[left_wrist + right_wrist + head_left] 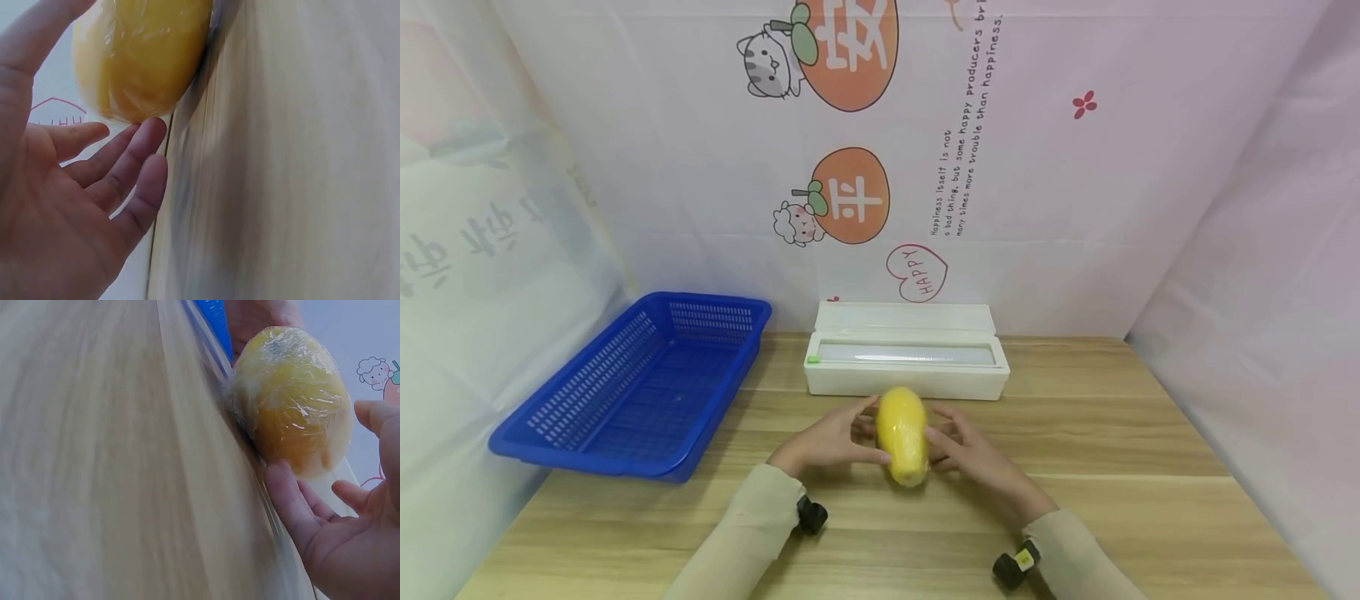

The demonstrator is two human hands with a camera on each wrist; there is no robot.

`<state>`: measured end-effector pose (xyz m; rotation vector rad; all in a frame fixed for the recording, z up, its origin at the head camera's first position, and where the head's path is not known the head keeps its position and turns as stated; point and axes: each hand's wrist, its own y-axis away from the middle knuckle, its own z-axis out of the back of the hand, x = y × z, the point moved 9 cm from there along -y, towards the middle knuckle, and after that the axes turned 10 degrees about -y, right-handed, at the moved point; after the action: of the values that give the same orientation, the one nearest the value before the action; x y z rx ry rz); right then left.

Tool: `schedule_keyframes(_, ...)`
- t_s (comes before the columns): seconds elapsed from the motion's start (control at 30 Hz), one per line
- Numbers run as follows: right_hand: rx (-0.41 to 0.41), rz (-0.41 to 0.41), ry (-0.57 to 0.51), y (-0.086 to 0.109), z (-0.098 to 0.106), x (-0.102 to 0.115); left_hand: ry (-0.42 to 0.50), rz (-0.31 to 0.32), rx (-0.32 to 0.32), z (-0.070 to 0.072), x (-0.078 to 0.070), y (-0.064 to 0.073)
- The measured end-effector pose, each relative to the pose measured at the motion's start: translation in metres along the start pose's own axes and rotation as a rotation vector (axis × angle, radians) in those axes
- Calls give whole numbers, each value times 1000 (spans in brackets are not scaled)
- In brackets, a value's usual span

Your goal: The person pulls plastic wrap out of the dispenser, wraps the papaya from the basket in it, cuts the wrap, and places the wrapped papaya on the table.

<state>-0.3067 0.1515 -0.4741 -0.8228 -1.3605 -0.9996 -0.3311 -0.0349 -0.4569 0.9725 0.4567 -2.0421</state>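
Note:
A yellow, elongated fruit [901,429] wrapped in clear cling film is low over the wooden table, between both hands. My left hand [835,437] is at its left side, fingers loosely bent and spread; in the left wrist view the fingertips [150,134] are close under the fruit's rounded end. On the other side is my right hand [973,458], its thumb near the film. The right wrist view shows one fingertip [279,472] at the fruit's lower edge and the film's wrinkled, shiny surface. Whether the fruit rests on the table is hard to tell.
Behind the fruit stands a long white cling film dispenser [906,383], lid raised, with a small green slider [813,359] at its left. A blue plastic basket [681,467] occupies the table's left side. Printed cloth [1037,183] hangs behind and at both sides.

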Motion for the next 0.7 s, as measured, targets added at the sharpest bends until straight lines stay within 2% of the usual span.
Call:
schedule_keyframes(0.17, 50, 14, -6, -2, -6, 3, 63, -20, 1, -3, -5, -4)
schedule_keyframes(0.4, -17, -5, 20, -5, 2, 3, 47, -8, -20, -6, -4, -13)
schedule_keyframes(0.7, -31, 18, 29, -8, 6, 7, 63, -2, -31, -8, 0, -19)
